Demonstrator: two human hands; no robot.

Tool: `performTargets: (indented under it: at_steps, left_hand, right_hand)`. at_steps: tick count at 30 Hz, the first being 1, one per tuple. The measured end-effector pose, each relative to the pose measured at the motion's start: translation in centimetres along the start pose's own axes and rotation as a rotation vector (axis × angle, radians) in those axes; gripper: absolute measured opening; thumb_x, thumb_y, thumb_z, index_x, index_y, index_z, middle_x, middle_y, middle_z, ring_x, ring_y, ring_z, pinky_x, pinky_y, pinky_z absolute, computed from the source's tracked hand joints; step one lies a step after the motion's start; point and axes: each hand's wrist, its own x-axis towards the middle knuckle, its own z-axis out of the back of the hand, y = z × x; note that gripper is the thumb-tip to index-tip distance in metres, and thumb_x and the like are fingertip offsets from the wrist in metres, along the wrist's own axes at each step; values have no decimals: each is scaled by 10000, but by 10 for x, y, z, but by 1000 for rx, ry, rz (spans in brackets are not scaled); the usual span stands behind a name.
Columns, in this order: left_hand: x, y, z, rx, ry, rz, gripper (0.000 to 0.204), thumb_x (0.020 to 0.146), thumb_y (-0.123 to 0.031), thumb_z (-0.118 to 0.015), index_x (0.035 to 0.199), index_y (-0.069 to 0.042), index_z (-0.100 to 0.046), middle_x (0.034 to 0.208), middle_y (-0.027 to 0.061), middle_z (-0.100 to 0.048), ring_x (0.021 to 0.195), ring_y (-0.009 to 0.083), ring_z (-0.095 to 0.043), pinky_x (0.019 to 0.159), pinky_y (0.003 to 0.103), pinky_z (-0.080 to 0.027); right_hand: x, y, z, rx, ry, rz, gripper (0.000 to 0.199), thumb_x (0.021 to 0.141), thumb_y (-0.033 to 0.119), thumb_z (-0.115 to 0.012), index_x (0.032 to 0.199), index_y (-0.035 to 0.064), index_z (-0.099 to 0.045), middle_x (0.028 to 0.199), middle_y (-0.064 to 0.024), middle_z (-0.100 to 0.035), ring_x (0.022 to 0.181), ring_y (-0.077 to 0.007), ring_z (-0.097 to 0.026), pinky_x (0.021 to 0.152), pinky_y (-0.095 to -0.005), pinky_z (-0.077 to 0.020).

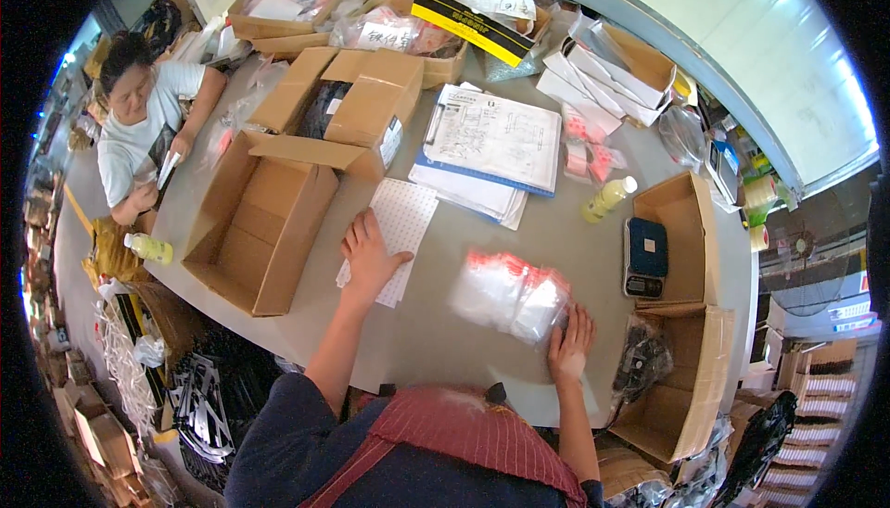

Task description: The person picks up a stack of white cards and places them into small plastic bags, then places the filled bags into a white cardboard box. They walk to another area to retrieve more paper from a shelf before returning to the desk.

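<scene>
My left hand [370, 256] lies flat with its thumb spread, on a white sheet of small printed marks [408, 207], perhaps labels; a second sheet edge shows beneath it. To the right, a stack of clear plastic zip bags [510, 299] with red top edges lies on the grey table [445, 332]. My right hand [571, 347] rests at the lower right edge of these bags, its fingers stretched out and touching them. Neither hand has anything gripped in it.
Left stands an empty cardboard box [264, 221]; a clipboard with papers [491, 142] lies behind. At right are a bottle [609, 199], a small scale [645, 258] and an open carton [681, 374]. Packed boxes [482, 17] line the back. A person [148, 119] sits at far left.
</scene>
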Motion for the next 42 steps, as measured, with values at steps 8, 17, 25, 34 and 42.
performTargets:
  at_steps: [8,17,25,34,42]
  left_hand:
    - [3,-3,0,0,-37,3,1154,610,-373,-904,1475,17,-247,1457,225,-323,1357,416,-285,1101,587,-205]
    - [-1,-9,10,57,-126,-29,1087,655,-312,-879,1485,1,-250,1362,261,-382,1251,438,-370,1053,586,-287]
    - [10,24,8,11,-332,-140,611,728,-97,-760,1292,3,-546,1091,197,-559,1015,367,-520,907,422,-436]
    - [11,35,44,-296,707,-131,201,758,-157,-737,838,22,-695,734,125,-678,657,168,-608,633,354,-473]
    - [4,5,75,-100,1052,118,331,783,-265,-791,675,22,-666,682,169,-680,585,234,-678,534,357,-546]
  right_hand:
    - [3,4,2,2,-7,-6,517,975,217,-503,1439,7,-412,1485,-193,-428,1377,-391,-379,1184,-550,-215]
    - [-2,3,0,1,-11,-11,498,986,223,-496,1431,11,-424,1483,-194,-429,1371,-399,-383,1179,-544,-227]
    - [1,3,-2,-23,-25,-6,494,988,217,-506,1434,22,-425,1468,-190,-446,1362,-384,-399,1176,-534,-238]
    - [2,1,-2,-16,-19,-3,488,985,212,-505,1426,16,-433,1466,-198,-450,1360,-391,-400,1177,-537,-236]
    - [0,0,-2,-15,-26,9,484,986,199,-489,1430,15,-429,1492,-203,-426,1376,-395,-383,1184,-534,-221]
